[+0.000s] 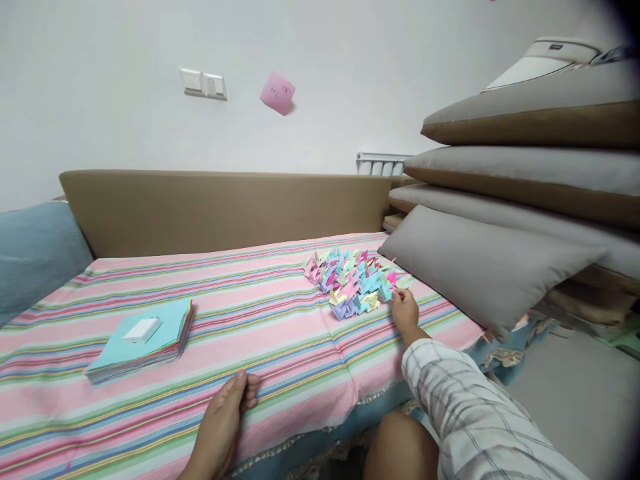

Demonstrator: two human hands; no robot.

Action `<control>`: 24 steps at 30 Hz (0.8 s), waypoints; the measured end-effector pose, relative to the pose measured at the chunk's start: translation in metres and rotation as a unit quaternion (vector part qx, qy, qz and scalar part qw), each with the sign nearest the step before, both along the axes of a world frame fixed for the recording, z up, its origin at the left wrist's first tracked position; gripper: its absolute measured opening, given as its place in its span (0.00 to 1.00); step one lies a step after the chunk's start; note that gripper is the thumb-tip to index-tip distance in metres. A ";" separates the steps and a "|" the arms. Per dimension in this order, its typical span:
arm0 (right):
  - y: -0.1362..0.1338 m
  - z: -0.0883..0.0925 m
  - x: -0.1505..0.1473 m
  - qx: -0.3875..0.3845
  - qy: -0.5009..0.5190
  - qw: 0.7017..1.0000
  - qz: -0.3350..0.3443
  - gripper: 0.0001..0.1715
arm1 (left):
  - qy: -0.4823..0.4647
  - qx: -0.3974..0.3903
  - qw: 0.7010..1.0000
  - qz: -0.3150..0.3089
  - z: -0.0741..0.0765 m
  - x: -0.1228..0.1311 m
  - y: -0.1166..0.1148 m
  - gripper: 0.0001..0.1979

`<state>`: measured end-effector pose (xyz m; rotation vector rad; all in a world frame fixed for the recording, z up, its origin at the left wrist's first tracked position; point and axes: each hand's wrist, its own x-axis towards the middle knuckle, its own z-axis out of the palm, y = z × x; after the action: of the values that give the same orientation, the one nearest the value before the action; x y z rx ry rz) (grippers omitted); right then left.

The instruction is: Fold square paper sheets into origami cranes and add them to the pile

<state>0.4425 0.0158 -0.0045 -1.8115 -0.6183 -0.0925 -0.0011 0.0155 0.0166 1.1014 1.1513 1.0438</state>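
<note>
Folded paper cranes [350, 280] in pink, blue, purple, yellow and green stand in a tight cluster on the striped cloth. My right hand [406, 310] reaches to the cluster's right edge, its fingertips pinched on a folded paper crane there; the hand hides part of the contact. My left hand [225, 410] rests on the cloth near the front edge, fingers curled in with nothing visible in them. Left of it lies a thick stack of coloured square paper [125, 333], light blue on top, with a small white box-shaped object [143, 330] on it.
A pink striped cloth [240, 287] covers the seat, with a brown backrest [240, 210] behind. Grey cushions [475, 260] are piled at the right. A blue cushion [40, 247] stands at the far left. On the wall are switches [203, 83] and a pink note [277, 93].
</note>
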 end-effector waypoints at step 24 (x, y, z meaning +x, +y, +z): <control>-0.001 -0.006 0.002 0.014 0.019 0.999 0.046 0.22 | 0.010 0.010 1.000 0.003 0.006 0.003 -0.002 0.27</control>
<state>0.4445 0.0149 -0.0106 -1.7518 -0.6702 -0.0040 0.0019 0.0139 0.0223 1.1271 1.1629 1.0533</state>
